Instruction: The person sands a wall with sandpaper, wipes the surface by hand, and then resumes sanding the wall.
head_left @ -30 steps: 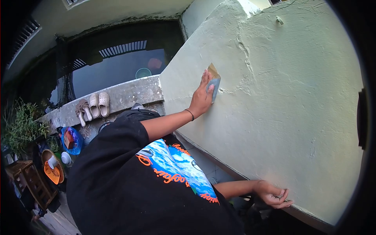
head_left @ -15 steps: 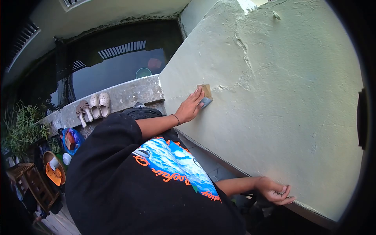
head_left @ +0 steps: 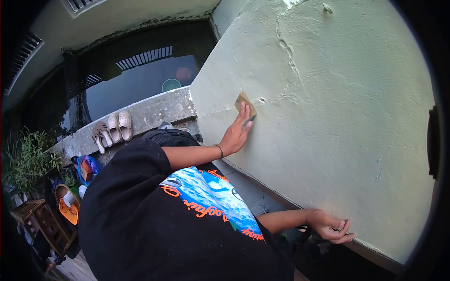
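Observation:
A folded brown sheet (head_left: 243,99), greyish on its other side, lies against the pale green wall (head_left: 337,140). My left hand (head_left: 235,136) presses this sheet to the wall, with its fingers over the sheet and its thumb at the lower edge. A crack in the plaster runs down to the right of the sheet. My right hand (head_left: 330,226) rests by the wall's lower edge, its fingers loosely curled with nothing visible in them.
Pale clogs (head_left: 119,126) and brown sandals (head_left: 101,136) stand on a concrete ledge (head_left: 159,107). Beyond it lies dark water with a green round container (head_left: 171,85). Plants (head_left: 30,159), a blue bag (head_left: 88,168), an orange item (head_left: 69,211) and a wooden rack (head_left: 44,222) are at left.
My left hand has shifted slightly right and down and turned more upright, and the sheet has tilted under its fingers. My right hand has hardly moved.

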Motion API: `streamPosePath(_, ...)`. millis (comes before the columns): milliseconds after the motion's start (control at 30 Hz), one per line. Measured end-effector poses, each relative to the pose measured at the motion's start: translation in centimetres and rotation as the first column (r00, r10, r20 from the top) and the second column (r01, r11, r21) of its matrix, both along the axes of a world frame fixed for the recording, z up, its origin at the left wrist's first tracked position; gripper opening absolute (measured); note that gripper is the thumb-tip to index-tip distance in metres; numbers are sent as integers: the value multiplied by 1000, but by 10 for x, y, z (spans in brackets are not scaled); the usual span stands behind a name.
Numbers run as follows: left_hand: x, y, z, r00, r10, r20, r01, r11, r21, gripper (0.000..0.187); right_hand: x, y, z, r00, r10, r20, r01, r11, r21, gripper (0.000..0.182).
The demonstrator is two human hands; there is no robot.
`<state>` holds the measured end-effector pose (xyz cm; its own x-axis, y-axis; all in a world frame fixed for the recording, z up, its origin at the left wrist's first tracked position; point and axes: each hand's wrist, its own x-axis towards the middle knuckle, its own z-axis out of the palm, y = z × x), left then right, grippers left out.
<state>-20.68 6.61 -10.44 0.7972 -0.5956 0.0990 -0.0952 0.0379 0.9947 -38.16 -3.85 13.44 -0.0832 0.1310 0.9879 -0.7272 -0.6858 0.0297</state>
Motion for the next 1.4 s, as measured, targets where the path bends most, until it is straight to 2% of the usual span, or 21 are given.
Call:
streamPosePath(33,17,-4,6,981,106,-160,-110,994,-21,55,0,0,0,1000,0,2,0,1000,5,22)
streamPosePath(100,64,-10,9,909,390,-148,-397,918,-17,54,-4,3,1,1000,-17,0,17,1000,8,22)
streamPosePath(200,112,-12,24,874,476,-101,-483,874,-51,55,-4,4,3,999,-47,-18,48,998,28,22)
streamPosePath(300,116,-21,40,936,351,17,-347,931,-110,54,-2,4,3,1000,-11,6,11,999,30,22)
streamPosePath(433,40,-28,60,945,199,260,-150,969,-197,57,-3,1,2,1000,-20,10,19,999,30,23)
streamPosePath(533,-11,-16,30,848,-117,516,157,987,-34,54,-4,-2,-3,1000,-30,-2,30,999,29,22)
streamPosePath(567,-9,-15,24,845,-131,519,171,985,-30,54,-4,-4,-5,1000,-26,1,26,999,34,22)
streamPosePath(633,9,-11,26,956,32,291,-14,998,-64,57,-4,3,6,1000,-12,-1,12,1000,18,21)
streamPosePath(700,48,-17,40,964,216,152,-198,972,-124,57,-2,5,6,1000,2,6,-2,1000,21,20)
streamPosePath(733,63,-21,47,949,267,167,-243,959,-149,56,-4,5,6,1000,-14,6,14,1000,22,20)
streamPosePath(800,66,-26,55,952,242,188,-211,963,-170,56,-5,3,6,1000,-25,-9,25,1000,15,20)
streamPosePath(867,31,-27,49,971,164,172,-123,967,-225,58,-4,1,6,1000,-7,1,7,1000,2,20)
streamPosePath(900,11,-24,38,921,141,364,-101,987,-127,60,-3,3,6,1000,-15,1,15,1000,10,20)
streamPosePath(967,-33,-16,13,911,-64,406,89,995,-42,60,-2,5,6,999,-38,6,38,999,11,21)
streamPosePath(1000,-40,-13,8,910,-76,407,105,993,-48,60,-3,6,7,999,-49,-18,49,999,8,22)
streamPosePath(1067,-44,-1,5,797,-287,532,247,958,146,65,-4,4,8,997,-68,-42,68,998,-1,23)
streamPosePath(1133,-41,2,11,778,-307,549,247,952,182,64,-6,3,7,999,-16,-37,16,1000,-1,25)
streamPosePath(1200,-38,4,19,893,-172,416,155,985,75,58,-9,3,4,999,-3,-37,3,1000,-8,25)
streamPosePath(1267,-21,2,28,909,-138,392,122,990,64,58,-11,4,5,990,-33,-134,30,999,-28,25)
streamPosePath(1333,5,-2,40,961,123,247,-104,991,-89,57,-18,8,6,986,-7,-167,8,1000,4,25)
streamPosePath(1400,30,-4,41,949,205,240,-192,978,-77,56,-20,13,8,943,332,15,-332,940,83,25)
